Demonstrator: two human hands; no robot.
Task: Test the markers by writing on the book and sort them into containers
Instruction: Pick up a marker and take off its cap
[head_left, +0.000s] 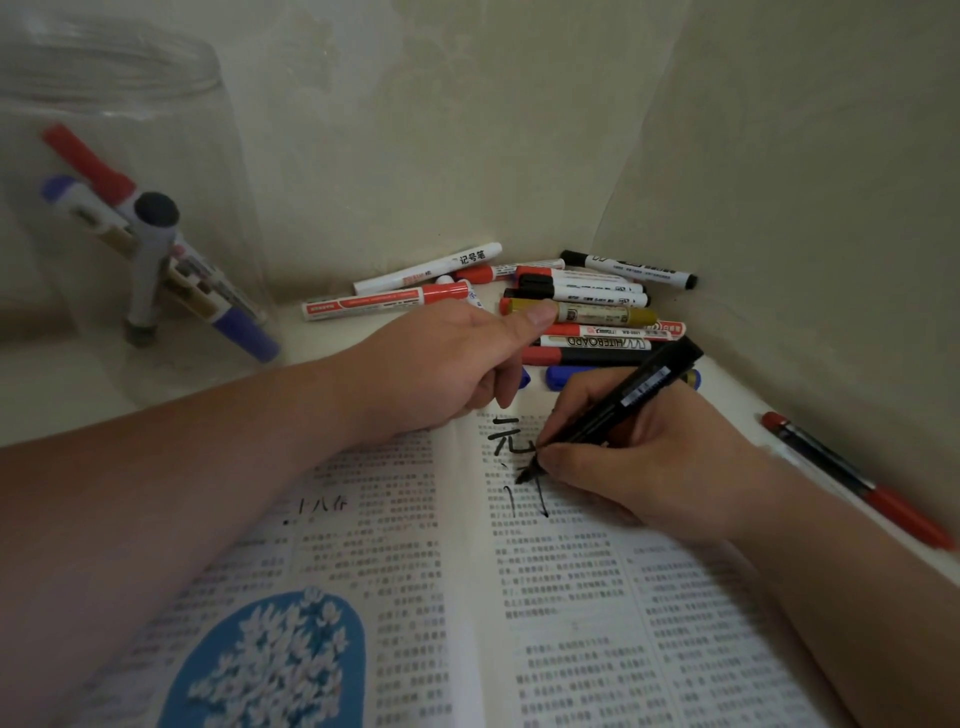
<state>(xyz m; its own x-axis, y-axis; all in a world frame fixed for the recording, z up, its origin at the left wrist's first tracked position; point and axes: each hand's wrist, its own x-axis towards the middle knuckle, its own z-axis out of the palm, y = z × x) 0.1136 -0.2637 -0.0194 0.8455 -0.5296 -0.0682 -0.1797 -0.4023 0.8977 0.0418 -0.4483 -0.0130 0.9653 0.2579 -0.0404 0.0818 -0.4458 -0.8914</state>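
Observation:
An open book (415, 597) of printed text lies in front of me. My right hand (649, 467) grips an uncapped black marker (639, 392) with its tip on the right page, among fresh black strokes (511, 441). My left hand (452, 358) rests on the book's top edge, fingers curled into a fist with the thumb along the top. Nothing shows inside it. Behind the hands, a pile of markers (571, 306) in red, black, blue, gold and white lies in the corner. A clear jar (130, 208) at the far left holds several markers.
A red and black marker (852, 478) lies alone on the pale surface to the right of the book. Cloth-covered walls close in behind and on the right. The jar stands on the surface left of the pile.

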